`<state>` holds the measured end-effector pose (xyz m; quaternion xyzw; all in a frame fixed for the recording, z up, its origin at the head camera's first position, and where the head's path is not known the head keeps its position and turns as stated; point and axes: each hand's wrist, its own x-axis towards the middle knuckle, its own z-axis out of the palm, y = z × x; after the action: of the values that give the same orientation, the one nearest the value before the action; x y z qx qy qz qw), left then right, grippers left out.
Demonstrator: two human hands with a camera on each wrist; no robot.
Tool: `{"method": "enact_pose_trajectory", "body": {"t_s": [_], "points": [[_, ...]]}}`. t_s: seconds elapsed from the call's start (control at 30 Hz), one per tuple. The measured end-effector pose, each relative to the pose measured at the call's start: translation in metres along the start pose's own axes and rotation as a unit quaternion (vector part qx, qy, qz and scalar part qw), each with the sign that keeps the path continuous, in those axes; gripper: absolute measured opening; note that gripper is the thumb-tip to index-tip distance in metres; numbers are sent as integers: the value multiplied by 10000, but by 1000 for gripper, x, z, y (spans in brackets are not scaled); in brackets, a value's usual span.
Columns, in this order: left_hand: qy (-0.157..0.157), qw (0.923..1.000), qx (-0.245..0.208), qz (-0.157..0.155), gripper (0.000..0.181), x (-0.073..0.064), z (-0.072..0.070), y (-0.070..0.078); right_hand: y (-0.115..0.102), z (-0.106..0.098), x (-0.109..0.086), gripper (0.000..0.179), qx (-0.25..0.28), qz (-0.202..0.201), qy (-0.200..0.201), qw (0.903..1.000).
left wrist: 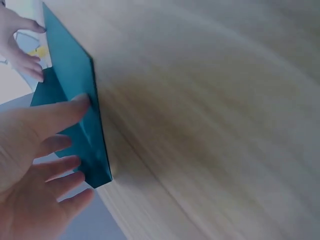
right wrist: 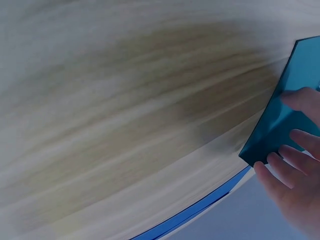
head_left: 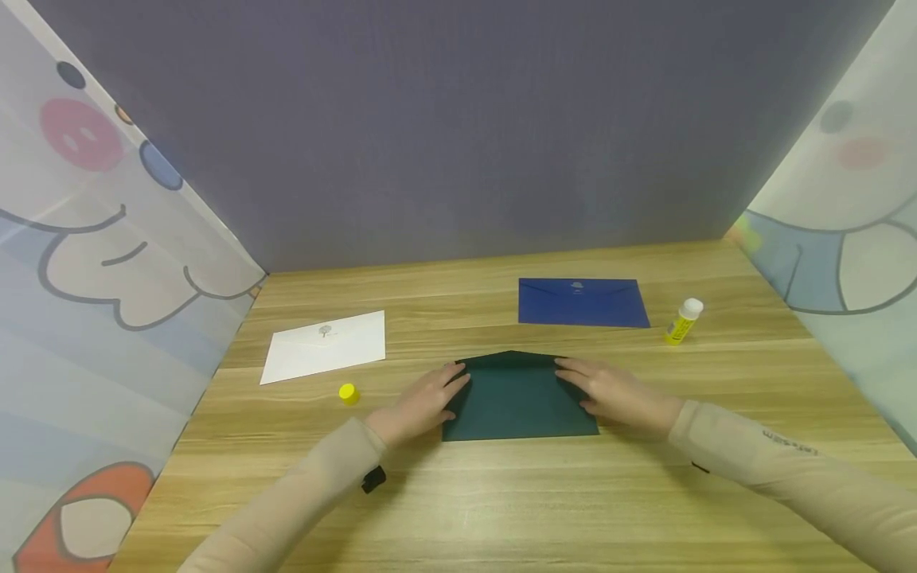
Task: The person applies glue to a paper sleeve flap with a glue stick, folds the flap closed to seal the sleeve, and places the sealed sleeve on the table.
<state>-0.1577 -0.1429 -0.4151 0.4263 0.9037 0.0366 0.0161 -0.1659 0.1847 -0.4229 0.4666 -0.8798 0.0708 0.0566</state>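
A dark green envelope (head_left: pixel 521 402) lies on the table in front of me, its pointed flap (head_left: pixel 510 358) along the far side. My left hand (head_left: pixel 424 398) rests on its left end, fingers loosely spread and pointing to the far corner. In the left wrist view, the left thumb (left wrist: pixel 75 107) lies over the green paper. My right hand (head_left: pixel 616 394) rests on the opposite end with fingers extended. In the right wrist view, the right thumb (right wrist: pixel 297 97) touches the paper, and the other fingertips are around the far edge.
Farther back on the right is a blue envelope (head_left: pixel 582 304), with a yellow glue stick (head_left: pixel 684 321) beside it. To the left lie a white envelope (head_left: pixel 325 348) and a small yellow cap (head_left: pixel 349 394). A grey panel (head_left: pixel 487 143) bounds the table's far edge.
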Motion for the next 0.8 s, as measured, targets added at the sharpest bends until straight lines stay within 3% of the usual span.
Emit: {"method": "enact_pose_trajectory", "body": {"t_s": [0.13, 0.4, 0.6, 0.8], "points": [[-403, 9986, -316, -151, 65, 3, -3, -4, 2, -2, 2, 60, 243, 214, -234, 9992], [-810, 9947, -614, -181, 68, 7, -5, -9, 8, -6, 7, 66, 751, 498, -624, 9940], [-992, 9901, -959, -275, 72, 10, -8, -12, 12, -7, 10, 70, 1419, 854, -932, 9818], [-1205, 9803, -1441, -614, 78, 14, -7, -16, 16, -9, 11, 73, 1976, 1123, -1225, 9661]]}}
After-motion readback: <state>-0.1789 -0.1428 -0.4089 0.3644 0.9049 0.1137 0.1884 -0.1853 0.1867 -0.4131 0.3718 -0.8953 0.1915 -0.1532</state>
